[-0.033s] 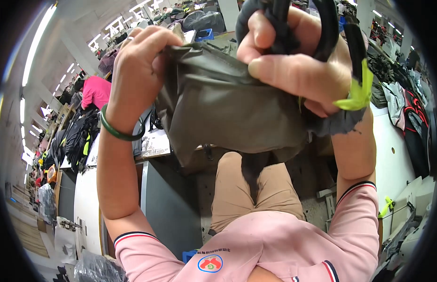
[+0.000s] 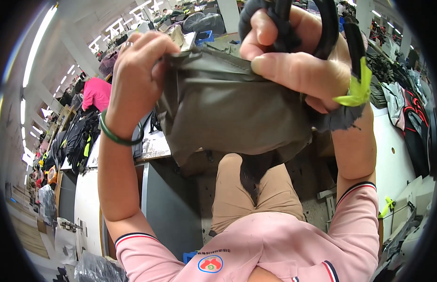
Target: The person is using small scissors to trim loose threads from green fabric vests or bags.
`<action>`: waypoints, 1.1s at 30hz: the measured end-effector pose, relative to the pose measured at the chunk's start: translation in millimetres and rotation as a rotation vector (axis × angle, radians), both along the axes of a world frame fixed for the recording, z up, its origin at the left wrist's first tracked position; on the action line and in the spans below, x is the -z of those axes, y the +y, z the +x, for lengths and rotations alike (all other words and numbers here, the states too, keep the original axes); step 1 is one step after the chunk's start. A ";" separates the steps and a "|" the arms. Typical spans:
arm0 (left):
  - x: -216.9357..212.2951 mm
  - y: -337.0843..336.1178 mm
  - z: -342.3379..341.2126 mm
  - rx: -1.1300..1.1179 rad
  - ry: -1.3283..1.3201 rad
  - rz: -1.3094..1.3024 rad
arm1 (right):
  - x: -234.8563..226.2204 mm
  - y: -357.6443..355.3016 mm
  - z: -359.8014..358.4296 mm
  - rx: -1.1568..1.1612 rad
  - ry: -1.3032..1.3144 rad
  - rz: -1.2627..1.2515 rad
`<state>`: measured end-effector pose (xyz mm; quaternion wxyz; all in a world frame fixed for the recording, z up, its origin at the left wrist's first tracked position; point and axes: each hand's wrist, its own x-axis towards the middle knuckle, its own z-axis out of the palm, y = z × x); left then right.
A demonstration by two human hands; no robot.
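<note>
Left hand [image 2: 138, 66] and right hand [image 2: 298, 56] both clenched on olive fabric's [image 2: 232, 113] top edge, close above lap.

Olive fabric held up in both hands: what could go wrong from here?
1. The right hand holds black straps along with the fabric, so its pinch on the edge may slip.
2. A loose black strip hangs from the fabric over the lap and could snag.
3. The fabric blocks most of the view of the table below, so whatever lies there is hard to see.
</note>
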<state>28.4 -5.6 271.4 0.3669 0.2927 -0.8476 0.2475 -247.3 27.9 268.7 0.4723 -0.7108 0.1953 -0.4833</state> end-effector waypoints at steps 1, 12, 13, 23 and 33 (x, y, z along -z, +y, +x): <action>3.3 5.2 3.5 -0.045 -0.100 -0.072 | 4.0 -8.2 -6.5 0.009 -0.003 -0.010; 196.9 47.1 -1.6 0.209 0.022 1.244 | 201.3 -45.3 -27.6 -0.163 0.427 0.142; 215.7 44.2 -11.2 0.252 0.177 1.222 | 212.6 -42.9 -26.7 -0.140 0.444 0.134; 293.4 26.4 -55.4 0.406 0.830 1.784 | 240.3 -32.3 -51.3 0.133 0.350 0.403; 299.0 12.2 -63.4 0.534 0.974 2.003 | 238.0 -38.4 -62.8 -0.010 0.407 0.476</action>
